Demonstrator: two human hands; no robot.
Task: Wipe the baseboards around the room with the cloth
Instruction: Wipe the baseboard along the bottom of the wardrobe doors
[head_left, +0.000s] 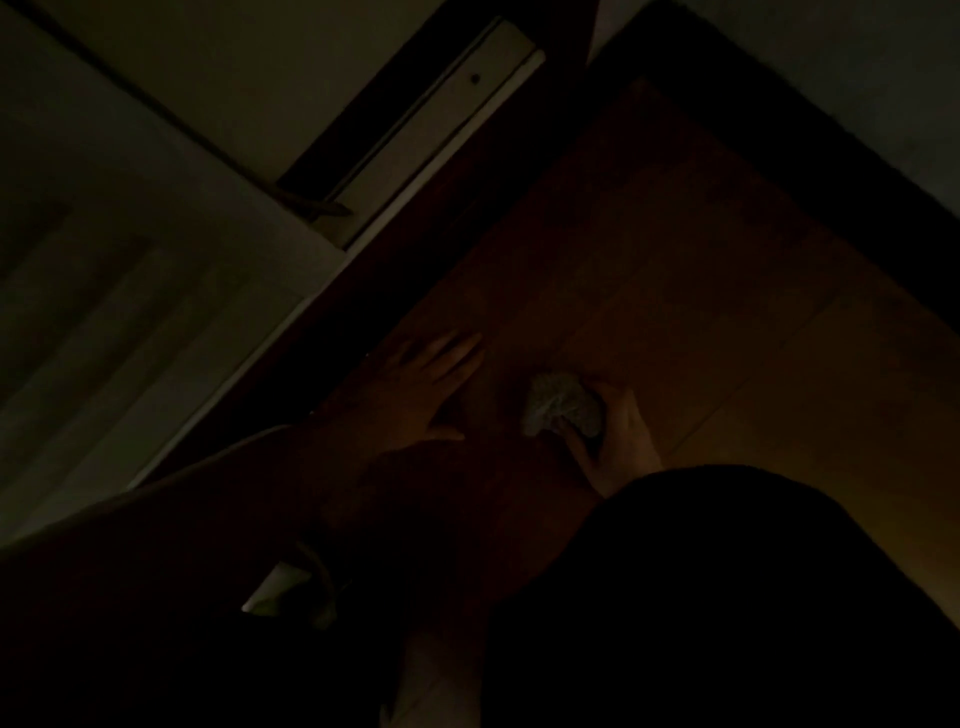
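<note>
Very dim light, view tilted. Left hand (434, 387) lies flat on the wooden floor (675, 270), fingers straight and slightly spread, palm down. Right hand (615, 439) grips a crumpled pale cloth (561, 405), fingers curled round it, cloth bunched on the floor just right of the left hand. A dark baseboard (322, 332) runs diagonally beside the left hand, under a pale door (130, 291); cloth sits apart from it. Dark sleeve (727, 597) fills lower right.

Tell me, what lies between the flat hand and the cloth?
Only bare wooden floor, as far as the dim head view shows. The left hand lies flat on it, apart from the cloth, which the right hand holds.
</note>
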